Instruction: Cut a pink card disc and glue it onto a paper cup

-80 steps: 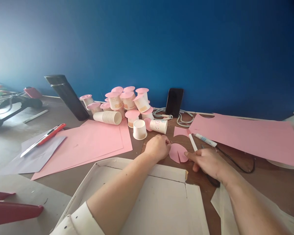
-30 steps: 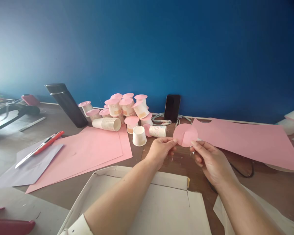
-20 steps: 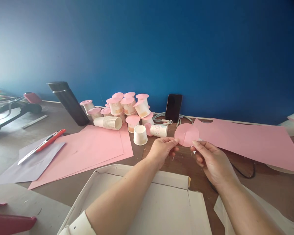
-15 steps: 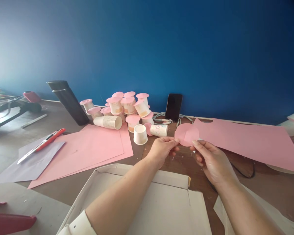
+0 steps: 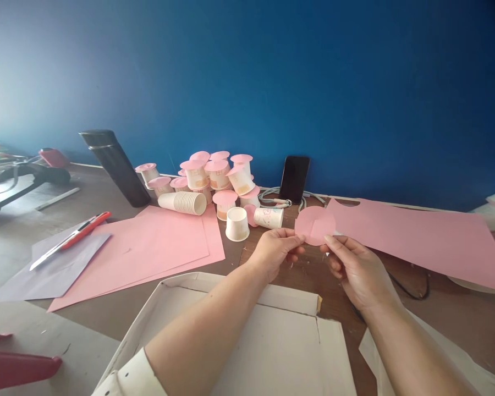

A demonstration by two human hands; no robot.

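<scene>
The L hand (image 5: 274, 253) and R hand (image 5: 357, 269) are both pinching the low edge of a pink circle (image 5: 315, 223) w/ thumb and fingers. They're holding it up in front of the phone (image 5: 295, 179), a bit to its R. Abt 3 secs ago it was lying flat on the surface (image 5: 309, 278) w/ its cut gaping; now the cut's looking closed. A white cup (image 5: 237, 225) is standing upside down, front-L of the phone.

1 head-worn camera looks forward and down.
</scene>
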